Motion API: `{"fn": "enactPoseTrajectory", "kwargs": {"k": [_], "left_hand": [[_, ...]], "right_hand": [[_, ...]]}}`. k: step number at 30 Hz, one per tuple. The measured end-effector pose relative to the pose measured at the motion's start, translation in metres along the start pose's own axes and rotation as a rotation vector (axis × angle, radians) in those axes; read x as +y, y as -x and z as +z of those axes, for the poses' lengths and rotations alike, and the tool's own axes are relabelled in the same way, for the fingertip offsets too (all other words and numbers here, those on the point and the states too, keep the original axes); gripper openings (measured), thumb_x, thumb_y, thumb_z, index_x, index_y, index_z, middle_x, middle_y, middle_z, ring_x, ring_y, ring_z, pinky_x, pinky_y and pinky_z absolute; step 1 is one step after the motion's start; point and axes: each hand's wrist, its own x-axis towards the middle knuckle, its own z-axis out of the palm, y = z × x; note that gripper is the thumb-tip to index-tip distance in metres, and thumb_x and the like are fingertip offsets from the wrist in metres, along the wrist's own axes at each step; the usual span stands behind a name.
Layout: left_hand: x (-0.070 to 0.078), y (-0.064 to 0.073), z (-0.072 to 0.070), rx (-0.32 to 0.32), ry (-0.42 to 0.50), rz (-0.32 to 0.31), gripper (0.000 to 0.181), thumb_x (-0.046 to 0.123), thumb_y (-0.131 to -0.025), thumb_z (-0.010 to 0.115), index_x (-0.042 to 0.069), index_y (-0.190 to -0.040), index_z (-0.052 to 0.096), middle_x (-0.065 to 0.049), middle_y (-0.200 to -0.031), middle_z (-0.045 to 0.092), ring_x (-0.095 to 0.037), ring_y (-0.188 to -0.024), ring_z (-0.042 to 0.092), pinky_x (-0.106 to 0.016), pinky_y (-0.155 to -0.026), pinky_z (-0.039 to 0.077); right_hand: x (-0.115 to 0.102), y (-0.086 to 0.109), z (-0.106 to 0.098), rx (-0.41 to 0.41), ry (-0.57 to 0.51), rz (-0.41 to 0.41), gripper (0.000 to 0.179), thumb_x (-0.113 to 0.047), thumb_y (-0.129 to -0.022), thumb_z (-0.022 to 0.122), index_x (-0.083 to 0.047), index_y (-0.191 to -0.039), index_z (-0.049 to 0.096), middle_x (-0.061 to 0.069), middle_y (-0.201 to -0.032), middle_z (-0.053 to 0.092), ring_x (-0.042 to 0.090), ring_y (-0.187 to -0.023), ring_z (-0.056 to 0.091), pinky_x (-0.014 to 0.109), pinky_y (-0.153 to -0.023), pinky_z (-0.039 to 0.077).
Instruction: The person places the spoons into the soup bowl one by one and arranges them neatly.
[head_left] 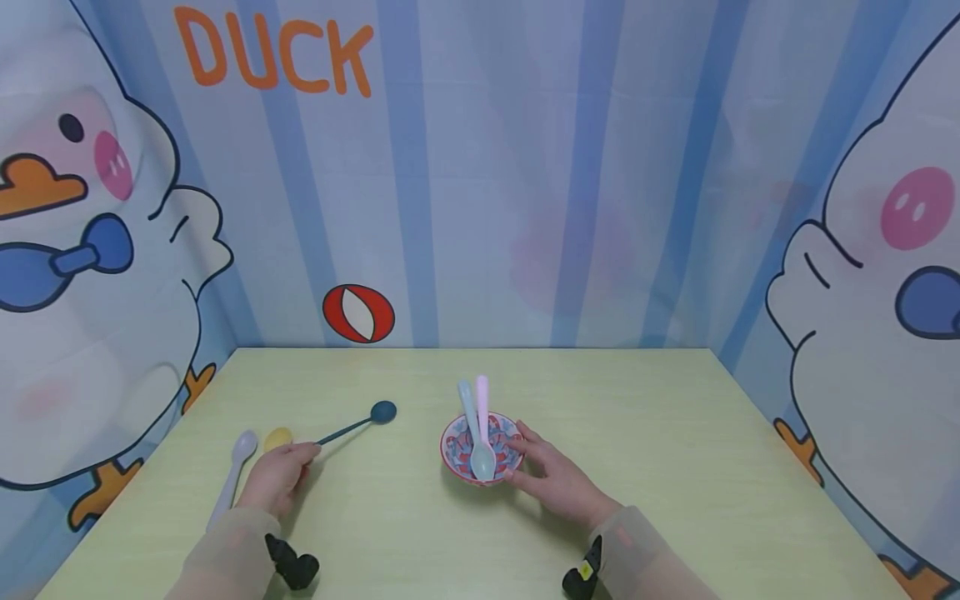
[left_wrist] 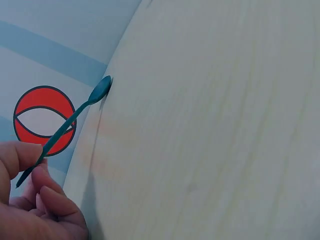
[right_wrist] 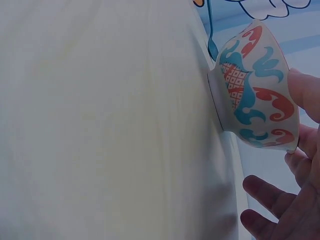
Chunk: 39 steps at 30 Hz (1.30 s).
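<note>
My left hand (head_left: 279,477) pinches the handle of a dark teal spoon (left_wrist: 70,122) between thumb and fingers. The spoon's head points toward the back right, low over the table. My right hand (head_left: 558,483) holds a small bowl (right_wrist: 257,92) by its right rim with thumb and finger, the other fingers spread. Red and blue patterns cover the bowl, which stands upright. A light blue spoon (head_left: 483,462) and a pink spoon (head_left: 482,400) lean in it, handles toward the back.
To the left of my left hand lies a lavender spoon (head_left: 242,450). Beside it a yellow spoon (head_left: 277,437) is mostly hidden by the hand. The pale wooden table (head_left: 637,400) ends at a blue striped backdrop (head_left: 495,208) with duck drawings.
</note>
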Motion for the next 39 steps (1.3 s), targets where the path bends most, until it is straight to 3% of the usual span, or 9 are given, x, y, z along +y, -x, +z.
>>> {"fn": "enactPoseTrajectory", "kwargs": {"k": [5,10,16,27,36,39], "left_hand": [[0.002,0.002,0.001,0.029,0.145,-0.059,0.039,0.023,-0.095,0.060,-0.002,-0.123,0.050,-0.005,-0.090,0.050,-0.022,-0.086,0.045,-0.028,-0.074,0.042],[0.006,0.004,0.003,0.059,0.257,-0.107,0.042,0.024,-0.096,0.059,0.001,-0.130,0.048,-0.008,-0.105,0.051,-0.019,-0.090,0.050,-0.024,-0.078,0.047],[0.007,0.003,0.005,0.078,0.359,-0.114,0.042,0.025,-0.098,0.055,0.005,-0.134,0.045,-0.008,-0.117,0.054,-0.015,-0.096,0.053,-0.020,-0.083,0.049],[0.009,0.004,0.005,0.087,0.411,-0.056,0.047,0.030,-0.099,0.053,0.006,-0.138,0.043,-0.008,-0.124,0.055,-0.013,-0.101,0.055,-0.021,-0.090,0.047],[0.010,0.005,0.005,0.109,0.406,-0.034,0.045,0.029,-0.099,0.054,0.005,-0.136,0.046,0.003,-0.098,0.063,-0.010,-0.094,0.058,-0.019,-0.084,0.048],[0.010,0.005,0.004,0.100,0.416,-0.036,0.047,0.030,-0.098,0.055,0.005,-0.137,0.045,0.004,-0.098,0.063,-0.011,-0.096,0.059,-0.019,-0.085,0.049]], "right_hand": [[0.000,0.000,0.000,0.005,0.008,-0.009,0.057,-0.038,-0.093,0.062,-0.012,-0.142,0.048,0.004,-0.159,0.020,0.034,-0.144,0.018,0.056,-0.111,0.022],[0.002,-0.001,0.000,0.007,0.012,-0.019,0.057,-0.038,-0.093,0.062,-0.012,-0.142,0.048,0.005,-0.159,0.020,0.034,-0.144,0.018,0.056,-0.111,0.021],[0.001,-0.001,0.001,0.004,0.011,-0.014,0.058,-0.039,-0.093,0.062,-0.013,-0.143,0.047,0.004,-0.159,0.019,0.033,-0.144,0.017,0.056,-0.111,0.021],[0.000,0.001,0.000,-0.006,-0.009,-0.012,0.058,-0.038,-0.093,0.062,-0.012,-0.143,0.047,0.005,-0.159,0.018,0.033,-0.144,0.016,0.057,-0.111,0.020],[0.001,0.001,0.000,-0.006,-0.001,-0.013,0.058,-0.038,-0.094,0.061,-0.012,-0.143,0.046,0.004,-0.159,0.019,0.033,-0.144,0.016,0.057,-0.111,0.021],[0.001,0.000,0.000,-0.004,0.001,-0.013,0.058,-0.038,-0.094,0.062,-0.011,-0.143,0.046,0.004,-0.159,0.019,0.033,-0.144,0.017,0.056,-0.111,0.021]]}}
